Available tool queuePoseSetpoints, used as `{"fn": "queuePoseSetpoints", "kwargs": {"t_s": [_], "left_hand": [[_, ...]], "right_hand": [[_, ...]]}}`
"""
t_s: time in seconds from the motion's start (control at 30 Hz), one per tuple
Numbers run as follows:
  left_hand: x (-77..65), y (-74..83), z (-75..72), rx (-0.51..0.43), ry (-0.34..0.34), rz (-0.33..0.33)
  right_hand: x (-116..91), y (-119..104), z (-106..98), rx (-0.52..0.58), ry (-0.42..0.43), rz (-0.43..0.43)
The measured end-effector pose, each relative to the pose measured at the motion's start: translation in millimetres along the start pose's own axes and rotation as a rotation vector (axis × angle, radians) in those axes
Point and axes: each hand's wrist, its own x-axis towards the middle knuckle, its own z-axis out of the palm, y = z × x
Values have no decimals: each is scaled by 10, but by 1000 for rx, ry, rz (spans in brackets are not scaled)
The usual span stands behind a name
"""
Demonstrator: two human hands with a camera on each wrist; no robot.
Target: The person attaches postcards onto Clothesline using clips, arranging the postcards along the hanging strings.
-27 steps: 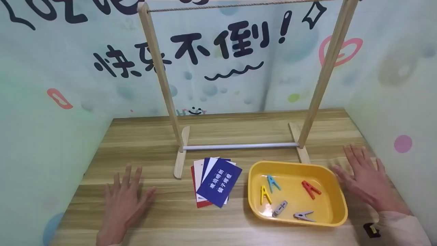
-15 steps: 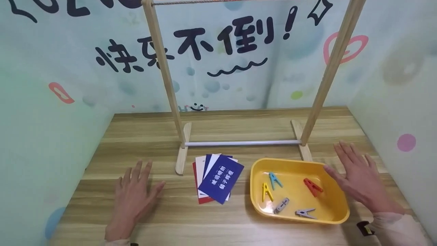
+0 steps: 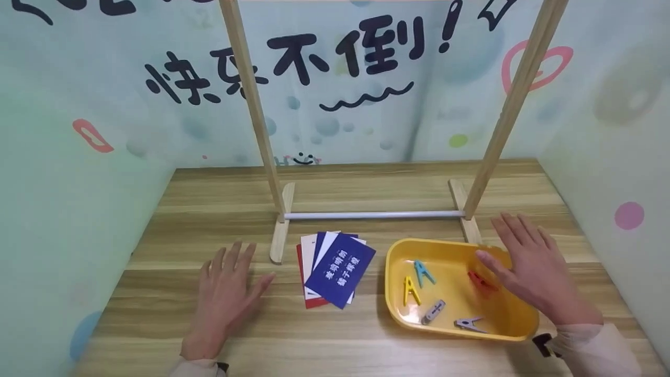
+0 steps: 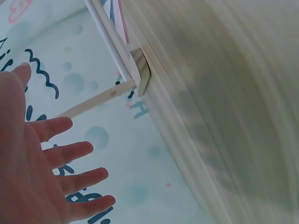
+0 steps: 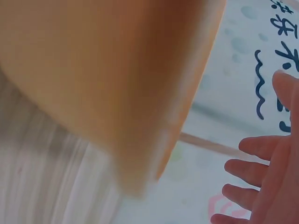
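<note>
Left hand (image 3: 224, 301) and right hand (image 3: 540, 275) shifted inward; fingers (image 4: 86, 179) spread, empty; right near yellow tray (image 3: 453, 288), contact unclear.

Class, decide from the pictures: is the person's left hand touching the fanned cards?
Apart: the head view shows a strip of wood-grained table between the left hand and the fanned cards.

Both wooden uprights (image 3: 255, 104) run out of the head view's top edge, as does lettering (image 3: 119, 9) at upper left. The right hand (image 3: 542, 275) hides the upper right corner of the yellow tray (image 3: 450, 285) — the red clip (image 3: 481, 281) there looks smeared. The blue card (image 3: 340, 270) mostly covers other cards (image 3: 308, 250). The right wrist view blurs the tray; the left wrist view's left edge crops the left hand (image 4: 42, 172).
</note>
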Motion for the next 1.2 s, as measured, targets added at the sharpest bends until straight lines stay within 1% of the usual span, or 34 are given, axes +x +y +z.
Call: {"fn": "queuePoseSetpoints", "kwargs": {"t_s": [0.1, 0.27, 0.47, 0.57, 0.67, 0.77, 0.87, 1.03, 1.2], "left_hand": [[31, 64, -1, -3, 12, 22], [74, 171, -1, -14, 34, 39], [84, 282, 19, -44, 41, 55], [74, 309, 23, -44, 47, 52], [53, 309, 30, -34, 50, 51], [27, 303, 40, -25, 67, 68], [16, 321, 38, -30, 61, 71], [28, 443, 14, -75, 46, 51], [23, 583, -3, -127, 50, 61]], "right_hand": [[25, -90, 16, -17, 22, -35], [38, -212, 67, -44, 73, -103], [40, -322, 88, -62, 100, -143], [51, -368, 90, -59, 99, -148], [56, -412, 106, -49, 78, -142], [56, -441, 138, -51, 79, -147], [48, -469, 163, -54, 68, -147], [68, -521, 170, -68, 36, -151], [103, -580, 197, -91, 57, -210]]}}
